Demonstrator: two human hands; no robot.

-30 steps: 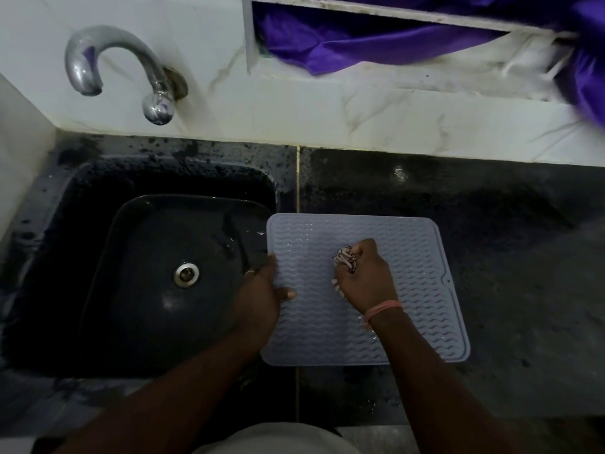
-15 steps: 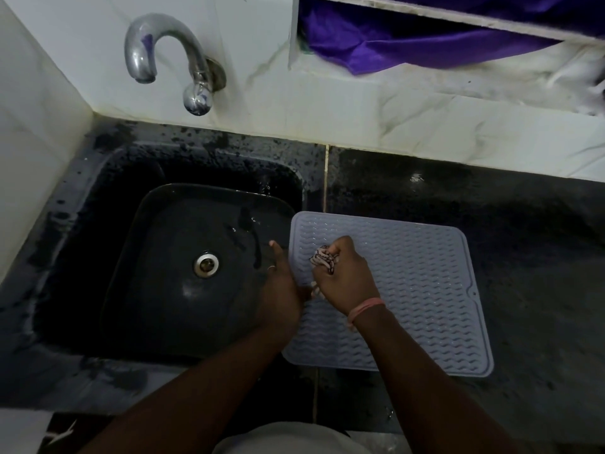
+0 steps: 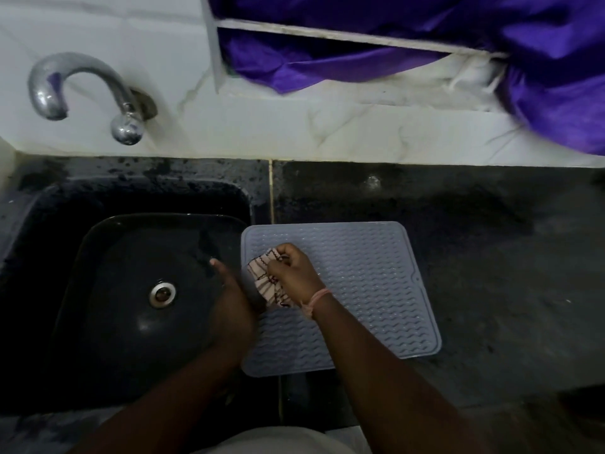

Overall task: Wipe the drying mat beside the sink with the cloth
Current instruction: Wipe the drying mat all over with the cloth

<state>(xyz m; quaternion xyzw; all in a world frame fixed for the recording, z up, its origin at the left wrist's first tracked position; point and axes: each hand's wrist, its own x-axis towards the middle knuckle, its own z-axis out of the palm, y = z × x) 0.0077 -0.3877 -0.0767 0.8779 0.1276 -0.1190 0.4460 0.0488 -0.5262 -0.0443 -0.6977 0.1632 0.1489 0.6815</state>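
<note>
A pale grey ribbed drying mat [image 3: 366, 290] lies flat on the dark counter just right of the black sink [image 3: 124, 290]. My right hand [image 3: 294, 273] grips a bunched, striped pink-and-white cloth [image 3: 266, 283] and presses it on the mat's left part. My left hand [image 3: 232, 306] sits at the mat's left edge over the sink rim, fingers fairly straight, thumb side against the mat; whether it pinches the edge is hidden.
A chrome tap [image 3: 82, 93] juts from the white marble wall above the sink. Purple fabric [image 3: 491, 60] hangs from a window ledge at the back right. Dark counter [image 3: 507, 273] stretches right of the mat. The sink drain [image 3: 162, 293] is uncovered.
My right hand has slid the cloth leftward across the mat, toward its left edge. More of the cloth now shows beside my hand. My left hand stays at the mat's left edge.
</note>
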